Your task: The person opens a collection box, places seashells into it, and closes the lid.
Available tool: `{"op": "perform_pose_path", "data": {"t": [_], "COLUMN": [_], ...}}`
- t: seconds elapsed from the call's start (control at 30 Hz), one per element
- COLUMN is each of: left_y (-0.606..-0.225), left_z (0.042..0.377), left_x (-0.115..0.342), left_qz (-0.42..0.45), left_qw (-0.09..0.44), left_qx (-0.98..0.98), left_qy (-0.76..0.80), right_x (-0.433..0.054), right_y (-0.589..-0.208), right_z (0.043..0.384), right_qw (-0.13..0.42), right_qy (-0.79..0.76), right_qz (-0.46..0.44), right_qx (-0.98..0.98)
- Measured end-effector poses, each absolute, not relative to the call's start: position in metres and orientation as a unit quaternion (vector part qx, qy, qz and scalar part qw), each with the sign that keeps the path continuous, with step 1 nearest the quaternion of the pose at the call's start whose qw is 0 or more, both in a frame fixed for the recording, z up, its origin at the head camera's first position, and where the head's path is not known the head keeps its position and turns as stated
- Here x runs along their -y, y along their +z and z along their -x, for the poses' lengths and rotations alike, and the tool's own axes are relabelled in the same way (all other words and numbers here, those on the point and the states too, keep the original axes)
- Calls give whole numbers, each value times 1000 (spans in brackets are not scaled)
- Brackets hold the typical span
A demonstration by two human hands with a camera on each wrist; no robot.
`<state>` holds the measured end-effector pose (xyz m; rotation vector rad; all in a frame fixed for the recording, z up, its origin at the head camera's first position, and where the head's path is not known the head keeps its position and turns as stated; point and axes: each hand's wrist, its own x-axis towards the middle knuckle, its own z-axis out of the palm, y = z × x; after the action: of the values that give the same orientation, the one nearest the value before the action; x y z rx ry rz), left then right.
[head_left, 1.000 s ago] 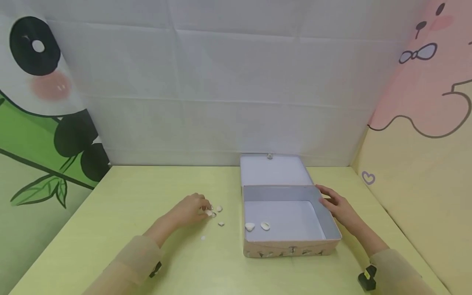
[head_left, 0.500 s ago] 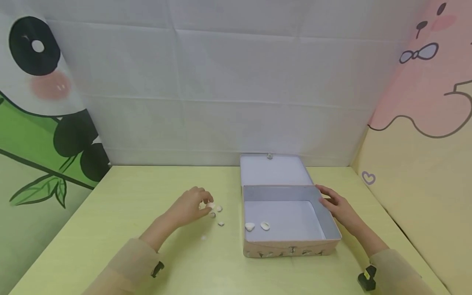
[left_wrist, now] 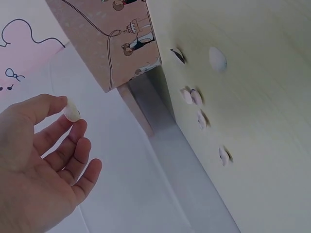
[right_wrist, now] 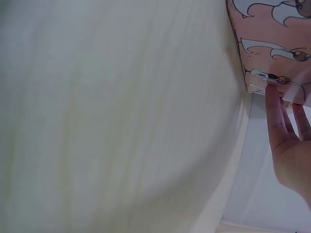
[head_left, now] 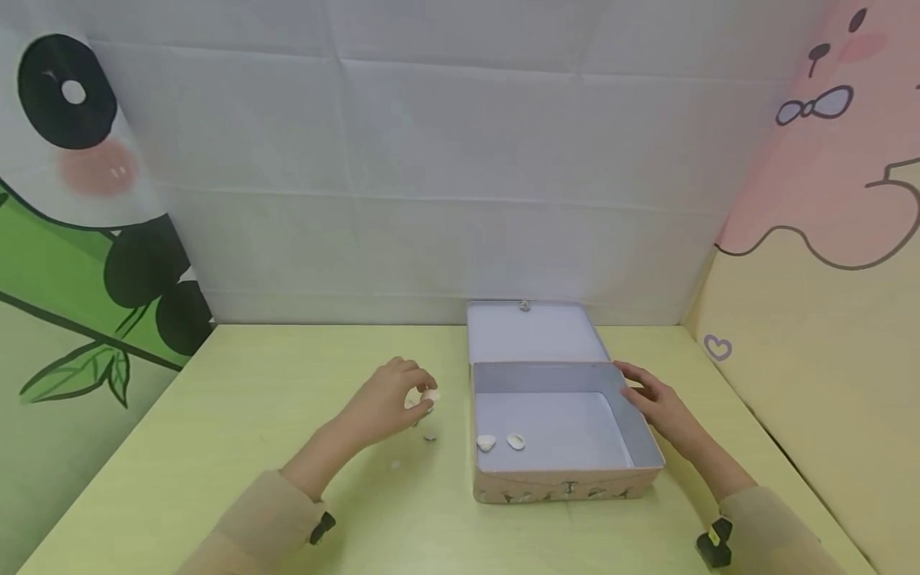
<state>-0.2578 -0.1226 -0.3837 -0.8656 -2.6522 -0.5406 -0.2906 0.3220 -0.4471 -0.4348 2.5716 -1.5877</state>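
My left hand (head_left: 388,403) pinches a small white seashell (left_wrist: 72,111) between thumb and fingertips, held above the table to the left of the box. Beneath that hand lie several more seashells (left_wrist: 201,119) on the tabletop, partly hidden by it in the head view. A hinged tin box (head_left: 568,485) stands with its lid (head_left: 535,331) laid back, and its inside is pale lavender. Two shells (head_left: 516,442) lie inside, near its left front. Against the box's right side rests my right hand (head_left: 661,409), its fingers fairly straight and touching the printed pink wall (right_wrist: 272,53).
The pale yellow table (head_left: 287,375) ends at a white cloth backdrop (head_left: 460,200). Cartoon-printed panels flank it, with a pink one (head_left: 812,176) at the right. A flat whitish shell (left_wrist: 217,59) lies nearer the front than the others.
My left hand has lifted from the shell pile with a shell in its fingertips and moved a little right toward the box. The right hand stays at the box's side.
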Motion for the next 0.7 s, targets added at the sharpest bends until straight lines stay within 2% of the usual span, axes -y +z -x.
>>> {"op": "perform_pose_path", "data": {"t": [0.33,0.7], "left_y": [-380,-390], "left_z": [254,260], "left_x": [95,63], "left_qz": [343,358], "left_qw": [181,109], "left_qx": [896,898], "left_qy": [-217,-230], "right_x": [-321,-322], "right_y": [-444,-442], "right_z": [287,286], "right_qw": [47,51], "right_qy": [-527,-532], "right_qz": [146,148], "right_qx": [-836,-832]}}
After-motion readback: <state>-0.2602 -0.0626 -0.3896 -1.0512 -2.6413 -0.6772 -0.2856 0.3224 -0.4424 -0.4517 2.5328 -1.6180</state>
